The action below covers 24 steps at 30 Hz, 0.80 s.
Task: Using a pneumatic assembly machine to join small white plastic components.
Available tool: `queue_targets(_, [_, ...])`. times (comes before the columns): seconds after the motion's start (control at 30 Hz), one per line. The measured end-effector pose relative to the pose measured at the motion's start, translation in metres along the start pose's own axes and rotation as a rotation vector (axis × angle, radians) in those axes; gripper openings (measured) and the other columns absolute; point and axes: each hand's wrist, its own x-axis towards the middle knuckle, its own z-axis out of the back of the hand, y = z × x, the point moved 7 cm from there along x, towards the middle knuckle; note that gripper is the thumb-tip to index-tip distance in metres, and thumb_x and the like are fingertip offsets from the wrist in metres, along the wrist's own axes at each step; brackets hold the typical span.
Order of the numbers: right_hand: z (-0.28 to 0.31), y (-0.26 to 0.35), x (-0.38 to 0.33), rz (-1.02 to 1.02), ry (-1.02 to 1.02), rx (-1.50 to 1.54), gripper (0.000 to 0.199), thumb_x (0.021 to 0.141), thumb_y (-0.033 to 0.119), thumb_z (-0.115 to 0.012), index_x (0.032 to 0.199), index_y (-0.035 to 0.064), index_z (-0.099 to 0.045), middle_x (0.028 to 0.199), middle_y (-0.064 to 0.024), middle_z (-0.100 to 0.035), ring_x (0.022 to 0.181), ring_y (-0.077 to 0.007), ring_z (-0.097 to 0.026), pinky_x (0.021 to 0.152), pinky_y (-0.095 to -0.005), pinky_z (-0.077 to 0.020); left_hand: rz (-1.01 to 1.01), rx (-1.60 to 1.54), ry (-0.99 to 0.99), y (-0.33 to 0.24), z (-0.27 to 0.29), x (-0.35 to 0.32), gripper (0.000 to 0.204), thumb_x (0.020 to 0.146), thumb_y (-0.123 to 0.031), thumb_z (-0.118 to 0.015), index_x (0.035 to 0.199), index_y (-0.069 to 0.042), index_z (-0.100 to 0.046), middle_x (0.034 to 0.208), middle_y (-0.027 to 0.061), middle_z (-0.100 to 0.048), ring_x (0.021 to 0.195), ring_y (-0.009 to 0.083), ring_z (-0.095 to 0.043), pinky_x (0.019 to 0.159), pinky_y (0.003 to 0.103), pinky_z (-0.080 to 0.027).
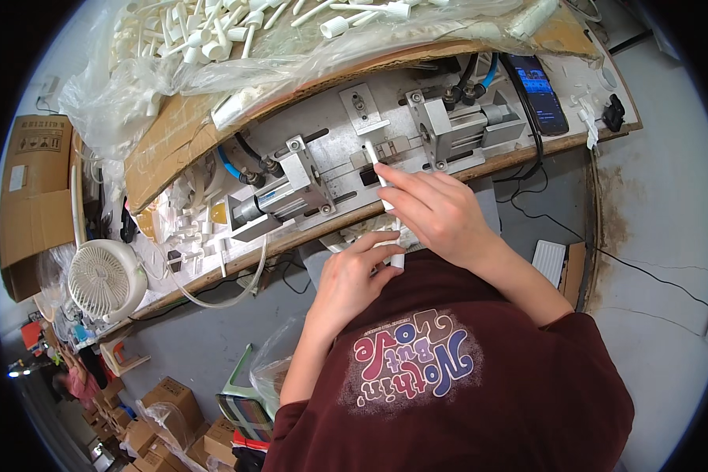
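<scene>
My right hand (440, 208) is closed in a pinch around a white plastic cap with a thin stem (372, 151), tilted over the small metal slot (387, 149) in the middle of a bench fixture. Closer to my body, my left hand (350, 279) grips another white plastic cap with a stem (398, 259), its fingers covering part of it. Two metal clamp blocks with air cylinders flank the slot, a left block (297, 185) and a right block (448, 126). Behind the slot stands a metal bracket (359, 108).
Many white stemmed caps (204, 35) lie on plastic film over cardboard (169, 149) at the back. A phone (536, 94) lies at the right, beside black cables. A white fan (106, 279) stands at the left. The bench's wooden front edge (346, 224) runs before me.
</scene>
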Motion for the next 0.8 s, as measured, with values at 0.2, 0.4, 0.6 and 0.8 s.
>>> queue_targets(0.2, [-0.011,0.003,0.001,0.033,0.051,-0.088,0.022,0.078,0.011,-0.064,0.098,0.0008,-0.066,0.127,-0.0150,-0.066,0.070,-0.0146,-0.064,0.064,-0.0283,-0.0452,0.093,-0.055,0.052,0.025,-0.019,0.002,0.024,0.078,-0.005,-0.075,0.102,-0.008,-0.073,0.118,0.0045,-0.066,0.080,0.0211,-0.071,0.074,0.037,-0.056])
queue_targets(0.4, [-0.012,0.002,0.005,0.044,0.061,-0.157,0.020,0.076,0.012,-0.064,0.093,0.0023,-0.066,0.125,-0.0146,-0.067,0.064,-0.0115,-0.061,0.063,-0.0268,-0.0441,0.102,-0.055,0.049,0.036,-0.028,0.006,0.023,0.079,-0.005,-0.074,0.102,-0.007,-0.073,0.115,0.0057,-0.067,0.083,0.0218,-0.070,0.075,0.037,-0.055])
queue_targets(0.6, [-0.012,0.002,0.010,0.054,0.054,-0.188,0.013,0.075,0.015,-0.064,0.084,0.0057,-0.063,0.119,-0.0163,-0.070,0.056,-0.0107,-0.060,0.062,-0.0260,-0.0442,0.106,-0.073,0.033,0.044,-0.031,0.009,0.032,0.075,0.004,-0.075,0.106,-0.003,-0.072,0.108,0.0079,-0.069,0.085,0.0211,-0.071,0.076,0.033,-0.057])
queue_targets(0.8, [-0.011,0.002,0.010,0.054,0.049,-0.180,0.012,0.075,0.015,-0.064,0.083,0.0059,-0.062,0.119,-0.0163,-0.070,0.053,-0.0101,-0.059,0.060,-0.0255,-0.0435,0.125,-0.098,0.019,0.049,-0.034,0.008,0.032,0.075,0.003,-0.075,0.106,-0.003,-0.072,0.106,0.0092,-0.071,0.084,0.0224,-0.072,0.075,0.033,-0.057])
